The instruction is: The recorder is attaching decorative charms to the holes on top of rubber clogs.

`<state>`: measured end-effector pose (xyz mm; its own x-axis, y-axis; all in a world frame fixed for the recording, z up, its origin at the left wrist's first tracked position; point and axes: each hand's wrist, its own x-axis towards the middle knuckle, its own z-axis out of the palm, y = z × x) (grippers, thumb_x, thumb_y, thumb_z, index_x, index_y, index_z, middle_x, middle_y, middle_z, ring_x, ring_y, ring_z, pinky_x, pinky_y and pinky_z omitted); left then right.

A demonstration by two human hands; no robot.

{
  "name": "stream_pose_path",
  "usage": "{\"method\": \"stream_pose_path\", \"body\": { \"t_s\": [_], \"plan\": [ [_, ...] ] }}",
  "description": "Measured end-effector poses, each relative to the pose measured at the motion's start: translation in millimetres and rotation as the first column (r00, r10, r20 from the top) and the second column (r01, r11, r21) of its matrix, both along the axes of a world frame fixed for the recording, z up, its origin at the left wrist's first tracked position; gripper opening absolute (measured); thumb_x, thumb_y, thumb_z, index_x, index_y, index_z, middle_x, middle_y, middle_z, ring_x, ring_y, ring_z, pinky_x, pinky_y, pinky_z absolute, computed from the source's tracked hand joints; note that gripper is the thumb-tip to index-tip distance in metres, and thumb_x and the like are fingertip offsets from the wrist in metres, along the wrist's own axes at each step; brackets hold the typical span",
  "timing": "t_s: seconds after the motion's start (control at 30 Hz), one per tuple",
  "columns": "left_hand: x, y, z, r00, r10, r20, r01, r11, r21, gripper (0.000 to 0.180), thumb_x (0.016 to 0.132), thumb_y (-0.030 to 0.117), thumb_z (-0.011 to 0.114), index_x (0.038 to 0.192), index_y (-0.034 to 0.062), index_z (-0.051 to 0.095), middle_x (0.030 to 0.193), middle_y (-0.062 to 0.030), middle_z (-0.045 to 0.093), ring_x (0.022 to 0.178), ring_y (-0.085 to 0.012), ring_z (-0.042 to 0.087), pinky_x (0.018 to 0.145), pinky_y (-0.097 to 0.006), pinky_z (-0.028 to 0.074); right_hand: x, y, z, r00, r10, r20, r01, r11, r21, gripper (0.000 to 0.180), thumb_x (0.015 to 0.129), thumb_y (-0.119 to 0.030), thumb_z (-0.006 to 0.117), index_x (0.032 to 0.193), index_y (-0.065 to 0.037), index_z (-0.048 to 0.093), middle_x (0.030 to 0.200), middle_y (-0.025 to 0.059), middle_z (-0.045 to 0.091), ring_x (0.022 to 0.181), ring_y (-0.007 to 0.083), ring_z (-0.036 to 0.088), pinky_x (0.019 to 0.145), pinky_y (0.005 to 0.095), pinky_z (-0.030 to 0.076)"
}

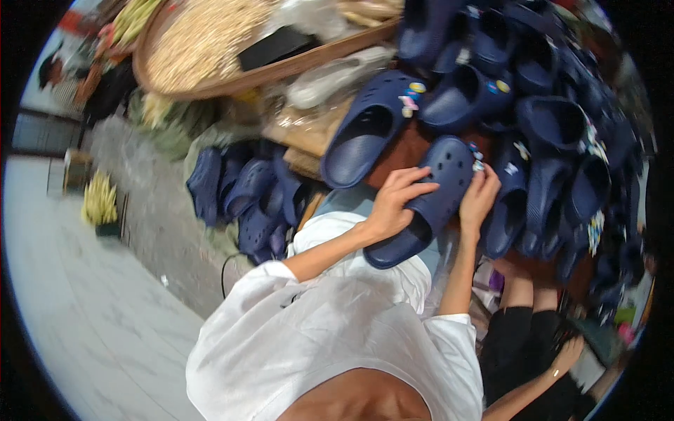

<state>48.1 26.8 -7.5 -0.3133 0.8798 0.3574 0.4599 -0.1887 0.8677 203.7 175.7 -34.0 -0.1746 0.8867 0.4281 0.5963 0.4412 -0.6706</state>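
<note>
A navy blue clog [451,170] with round holes lies over my lap, its toe pointing away from me and its heel toward me. My left hand [398,201] grips it from the left, fingers laid across the upper near the opening. At its right edge, my right hand [479,198] has its fingertips closed by some small colourful charms [477,154] on the upper; whether they pinch a charm or only the clog's side I cannot tell. Just to the left lies another navy clog [358,150] with yellow, blue and pink charms.
Many navy clogs [554,126] are piled at the right, several with charms. More clogs [253,184] sit in a sack at the left. A wide round basket [210,90] of pale pieces holds a black flat object [279,48]. Another person's arm [523,394] is close at lower right.
</note>
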Motion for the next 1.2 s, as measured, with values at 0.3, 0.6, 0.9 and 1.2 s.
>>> {"method": "stream_pose_path", "body": {
  "t_s": [0.3, 0.6, 0.9, 1.2],
  "plan": [
    [-62.3, -47.9, 57.7, 0.984, -0.059, -0.165, 0.101, 0.960, 0.260, 0.049, 0.070, -0.002, 0.071, 0.117, 0.0089, 0.070, 0.133, -0.0132, 0.059, 0.124, -0.0346, 0.054, 0.103, -0.044, 0.044, 22.0, 3.9, -45.6, 0.996, 0.050, 0.071, -0.054, 0.997, 0.047, 0.030, 0.101, -0.018, 0.052, 0.123, 0.002, 0.059, 0.121, 0.0202, 0.054, 0.111, 0.0331, 0.056, 0.095, 0.0385, 0.045],
    [-195.6, -169.9, 104.6, 0.659, 0.615, -0.432, -0.494, 0.788, 0.368, 0.046, 0.073, 0.002, 0.072, 0.119, 0.0046, 0.067, 0.123, -0.0163, 0.065, 0.114, -0.0309, 0.062, 0.097, -0.037, 0.048, -3.3, -31.7, -21.5, 0.999, 0.047, -0.023, -0.044, 0.993, 0.112, 0.020, 0.096, -0.011, 0.058, 0.111, -0.002, 0.068, 0.108, 0.0123, 0.060, 0.097, 0.0240, 0.060, 0.075, 0.0330, 0.051],
    [-320.9, -274.1, -68.4, 0.577, 0.674, -0.461, -0.754, 0.656, 0.016, 0.064, 0.067, -0.010, 0.041, 0.125, 0.0058, 0.063, 0.126, -0.0178, 0.063, 0.123, -0.0327, 0.057, 0.108, -0.038, 0.041, -15.7, -45.0, -23.2, 0.991, 0.129, 0.039, -0.132, 0.986, 0.103, 0.016, 0.090, -0.004, 0.059, 0.103, -0.003, 0.068, 0.105, 0.0141, 0.057, 0.101, 0.0308, 0.059, 0.088, 0.0406, 0.048],
    [-355.6, -317.4, -163.2, 0.608, 0.541, -0.582, -0.793, 0.455, -0.406, 0.062, 0.070, -0.009, 0.045, 0.128, 0.0049, 0.062, 0.129, -0.0222, 0.060, 0.123, -0.0363, 0.055, 0.108, -0.040, 0.041, -16.6, -47.3, -20.8, 0.990, 0.135, 0.035, -0.137, 0.988, 0.076, 0.017, 0.089, -0.003, 0.059, 0.103, -0.004, 0.067, 0.104, 0.0136, 0.057, 0.103, 0.0309, 0.059, 0.091, 0.0400, 0.046]
  ]
}}
